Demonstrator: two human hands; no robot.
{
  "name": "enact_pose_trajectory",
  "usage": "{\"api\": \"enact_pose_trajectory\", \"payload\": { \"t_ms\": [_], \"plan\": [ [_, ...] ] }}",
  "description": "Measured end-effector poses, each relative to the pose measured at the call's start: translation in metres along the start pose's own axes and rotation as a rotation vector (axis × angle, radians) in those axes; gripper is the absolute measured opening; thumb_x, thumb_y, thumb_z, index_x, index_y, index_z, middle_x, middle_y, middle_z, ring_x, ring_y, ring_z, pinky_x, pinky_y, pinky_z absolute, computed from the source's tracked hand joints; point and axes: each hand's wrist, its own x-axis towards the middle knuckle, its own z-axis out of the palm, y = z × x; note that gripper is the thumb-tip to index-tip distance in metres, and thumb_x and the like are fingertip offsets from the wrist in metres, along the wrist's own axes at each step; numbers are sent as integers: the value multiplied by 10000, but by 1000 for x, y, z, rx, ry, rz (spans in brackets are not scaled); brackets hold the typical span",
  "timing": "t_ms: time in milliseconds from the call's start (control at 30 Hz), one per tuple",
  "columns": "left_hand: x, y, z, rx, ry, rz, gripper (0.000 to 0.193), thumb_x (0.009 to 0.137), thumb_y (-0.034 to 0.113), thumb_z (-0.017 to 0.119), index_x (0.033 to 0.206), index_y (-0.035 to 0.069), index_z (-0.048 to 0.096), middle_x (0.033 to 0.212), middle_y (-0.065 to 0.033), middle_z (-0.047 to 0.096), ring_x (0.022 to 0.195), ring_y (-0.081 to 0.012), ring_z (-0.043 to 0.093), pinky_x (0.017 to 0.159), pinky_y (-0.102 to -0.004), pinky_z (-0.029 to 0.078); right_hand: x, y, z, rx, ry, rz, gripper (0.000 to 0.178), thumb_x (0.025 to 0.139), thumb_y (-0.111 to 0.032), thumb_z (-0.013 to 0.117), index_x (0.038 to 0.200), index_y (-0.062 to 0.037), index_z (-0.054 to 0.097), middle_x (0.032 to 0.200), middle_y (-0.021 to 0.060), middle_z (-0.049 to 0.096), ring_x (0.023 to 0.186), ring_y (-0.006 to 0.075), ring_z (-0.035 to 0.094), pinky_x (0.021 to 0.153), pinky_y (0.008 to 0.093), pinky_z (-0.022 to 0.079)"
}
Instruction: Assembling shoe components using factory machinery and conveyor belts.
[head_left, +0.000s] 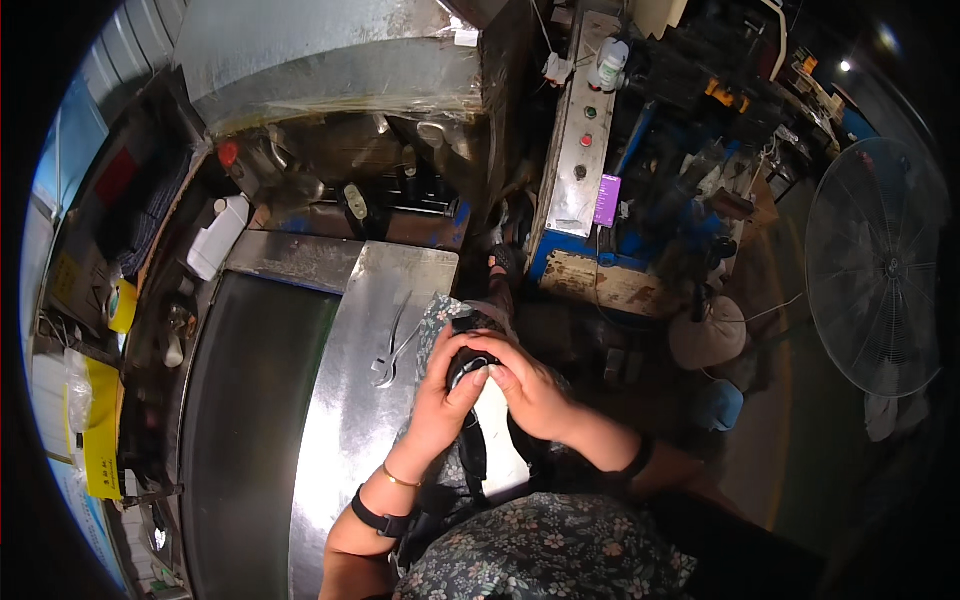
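In front of my body both hands grip a black shoe upper with a long white insole-shaped piece [497,430] along its middle. My left hand [443,378] curls round its far left end. My right hand [528,388] closes on the same end from the right. The two thumbs press side by side on the black rim, and the fingers wrap over the far edge. The upper's underside is hidden by my hands and lap. To the left of my left hand, a metal spanner [384,370] lies on a shiny metal plate [345,440].
Left of the plate runs a dark conveyor belt [255,400], below a large metal hood [330,70]. A control panel [583,130] with buttons and a purple card [608,201] stands ahead right. At far right is a big fan [890,265]. A yellow box [101,430] sits at far left.
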Motion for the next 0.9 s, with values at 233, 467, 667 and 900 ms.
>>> {"api": "enact_pose_trajectory", "payload": {
  "t_ms": [233, 467, 667, 900],
  "plan": [
    [-8, 20, -4, 18, -88, -40, 581, 953, 267, 648, 1443, 75, 404, 1449, -130, 457, 1502, -306, 164, 1197, -421, 173, -17, -10, -5, 19, -68, -7, 576, 942, -51, 572, 1481, -37, 369, 1537, 142, 365, 1452, 265, 316, 1181, 374, 265],
    [-33, 36, -42, -615, 81, -482, 823, 954, 644, 456, 1484, 25, 342, 1464, -171, 450, 1369, -293, 408, 1162, -417, 284, -26, -29, 0, 62, -244, -82, 838, 782, -141, 775, 1510, -97, 363, 1593, 133, 273, 1481, 299, 245, 1191, 397, 269],
    [-72, 97, -117, -205, -118, -969, 545, 939, 311, 645, 1303, -80, 538, 1198, -177, 658, 1074, -256, 651, 962, -369, 513, -23, -73, 71, 117, -865, -570, 548, 715, -226, 835, 1210, -78, 652, 1483, 151, 436, 1426, 456, 286, 1160, 485, 317],
    [-116, 130, -167, -165, 419, -633, 379, 837, 169, 763, 1140, -26, 643, 964, -82, 709, 806, -174, 676, 779, -295, 551, 38, 20, 73, 249, -305, 58, 211, 916, -152, 679, 1080, -22, 705, 888, 113, 736, 756, 121, 684, 693, 293, 544]
  ]
}}
